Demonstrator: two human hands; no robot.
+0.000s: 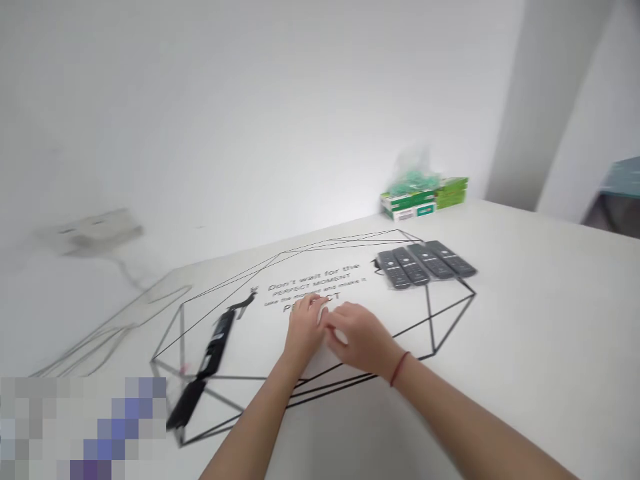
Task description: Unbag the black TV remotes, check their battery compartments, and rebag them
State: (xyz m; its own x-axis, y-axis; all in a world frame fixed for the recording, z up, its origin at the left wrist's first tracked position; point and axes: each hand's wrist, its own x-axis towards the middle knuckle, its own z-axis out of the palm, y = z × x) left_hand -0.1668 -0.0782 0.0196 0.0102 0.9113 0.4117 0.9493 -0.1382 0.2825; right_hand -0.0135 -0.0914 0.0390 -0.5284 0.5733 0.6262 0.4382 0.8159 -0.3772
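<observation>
My left hand (305, 327) and my right hand (357, 333) meet low over a white mat (370, 327) printed with black lines and words. The fingers of both are drawn together, the right ones in a pinch. Whatever lies between them, if anything, is too small or hidden to make out. Beyond my right hand, several dark remote controls (425, 263) lie side by side across the mat's far right part. To the left of my left hand lie a long black object (217, 343) and a second black piece (187, 403), both blurred.
Against the wall stand green and white boxes (407, 203) with a clear plastic bag (415, 173) on top. A white socket box (100, 230) is on the left, with pale cables (115, 330) running along the table's back left. A bluish surface (623, 179) shows at far right.
</observation>
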